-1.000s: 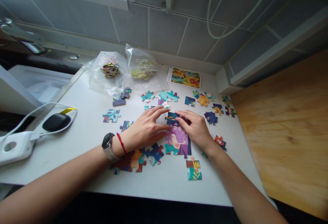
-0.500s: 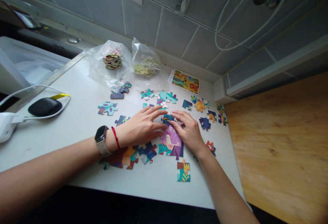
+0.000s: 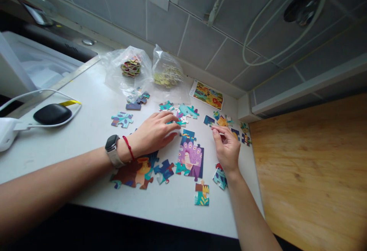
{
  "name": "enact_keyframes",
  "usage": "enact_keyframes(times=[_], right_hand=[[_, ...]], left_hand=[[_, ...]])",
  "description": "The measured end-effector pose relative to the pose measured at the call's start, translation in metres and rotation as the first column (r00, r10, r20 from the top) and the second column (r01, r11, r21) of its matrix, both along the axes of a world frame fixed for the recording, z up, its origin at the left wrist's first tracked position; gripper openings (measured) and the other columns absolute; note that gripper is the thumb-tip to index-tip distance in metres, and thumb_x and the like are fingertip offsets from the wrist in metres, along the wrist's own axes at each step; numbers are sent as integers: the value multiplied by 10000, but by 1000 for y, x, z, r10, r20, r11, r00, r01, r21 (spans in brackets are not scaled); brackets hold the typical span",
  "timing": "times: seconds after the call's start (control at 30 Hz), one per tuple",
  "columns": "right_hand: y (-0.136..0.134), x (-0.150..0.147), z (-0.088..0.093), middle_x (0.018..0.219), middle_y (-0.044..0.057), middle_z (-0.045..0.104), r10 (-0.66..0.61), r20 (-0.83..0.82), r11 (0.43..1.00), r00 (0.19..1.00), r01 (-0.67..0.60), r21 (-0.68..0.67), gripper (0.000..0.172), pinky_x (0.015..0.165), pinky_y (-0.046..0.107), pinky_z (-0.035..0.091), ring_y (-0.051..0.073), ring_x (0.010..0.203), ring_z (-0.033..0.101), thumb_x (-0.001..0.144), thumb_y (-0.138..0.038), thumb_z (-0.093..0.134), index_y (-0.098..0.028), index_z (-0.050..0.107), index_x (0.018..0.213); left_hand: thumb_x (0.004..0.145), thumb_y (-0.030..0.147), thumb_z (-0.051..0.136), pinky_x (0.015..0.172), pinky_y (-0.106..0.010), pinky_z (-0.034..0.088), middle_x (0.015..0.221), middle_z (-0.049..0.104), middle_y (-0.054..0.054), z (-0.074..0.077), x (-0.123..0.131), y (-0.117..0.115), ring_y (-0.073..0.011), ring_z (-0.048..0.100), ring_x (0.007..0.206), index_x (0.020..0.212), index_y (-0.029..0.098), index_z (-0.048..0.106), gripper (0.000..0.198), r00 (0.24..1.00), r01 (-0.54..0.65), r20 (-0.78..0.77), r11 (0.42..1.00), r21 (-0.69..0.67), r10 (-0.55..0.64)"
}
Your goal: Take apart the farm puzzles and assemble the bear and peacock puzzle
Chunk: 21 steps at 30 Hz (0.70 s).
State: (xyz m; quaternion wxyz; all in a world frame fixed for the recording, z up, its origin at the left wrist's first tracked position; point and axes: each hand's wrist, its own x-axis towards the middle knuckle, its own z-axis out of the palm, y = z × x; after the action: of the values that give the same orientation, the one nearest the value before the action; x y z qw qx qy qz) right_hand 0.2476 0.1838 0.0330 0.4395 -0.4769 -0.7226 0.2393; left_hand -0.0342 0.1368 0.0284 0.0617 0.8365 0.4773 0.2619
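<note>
My left hand (image 3: 153,133) rests on the white counter (image 3: 160,212) with its fingers together. It holds nothing, and its fingertips lie just short of a small teal and white jigsaw piece (image 3: 181,119). An assembled block of puzzle pieces showing a peacock (image 3: 189,157) lies between my hands. My right hand (image 3: 226,144) is raised to its right, pinching a small dark jigsaw piece (image 3: 222,138), mostly hidden by my fingers. Loose pieces lie scattered around both hands, including a brown and orange cluster (image 3: 134,176) under my left wrist.
Two clear plastic bags of pieces (image 3: 129,69) and a picture card (image 3: 207,95) lie at the back by the tiled wall. A black oval pouch (image 3: 52,114) and white charger lie at left. A wooden board (image 3: 309,167) borders the counter's right.
My right hand has lifted off the peacock block and moved right, uncovering it, and now pinches a piece. My left hand has drawn back slightly. The view has shifted a little.
</note>
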Motion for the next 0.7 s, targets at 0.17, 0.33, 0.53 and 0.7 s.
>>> enact_keyframes(times=[0.17,0.33,0.53,0.7], right_hand=[[4,5,-7,1012,78,768,-15,-3,1000,1000,15,-23,189,768,322,573,216,949,718,979,-347,669,-212,798,1011],[5,6,-10,1006,81,772,-15,-3,999,1000,14,-44,210,785,328,573,221,957,721,977,-364,668,-207,803,1007],[8,13,-9,967,75,768,-137,-33,989,990,138,56,217,773,317,567,206,885,713,943,-382,710,-191,804,986],[18,21,-6,879,70,762,-331,-198,940,923,341,15,347,721,324,565,192,759,699,884,-497,741,-165,773,980]], left_hand=[[1011,230,578,971,-449,557,1198,724,-99,-1,-4,4,-278,659,1151,1130,220,722,187,998,-43,37,999,-32,44],[1001,231,527,842,-364,544,1002,752,-86,5,-8,10,-220,690,919,1050,180,723,208,924,-185,319,977,-106,209],[1000,358,448,445,-249,262,474,319,58,19,-17,24,-91,318,417,554,229,356,474,342,-139,864,929,-343,370],[961,369,517,402,-223,268,438,276,76,27,-24,31,-87,310,380,562,235,359,449,110,15,930,935,-354,350]])
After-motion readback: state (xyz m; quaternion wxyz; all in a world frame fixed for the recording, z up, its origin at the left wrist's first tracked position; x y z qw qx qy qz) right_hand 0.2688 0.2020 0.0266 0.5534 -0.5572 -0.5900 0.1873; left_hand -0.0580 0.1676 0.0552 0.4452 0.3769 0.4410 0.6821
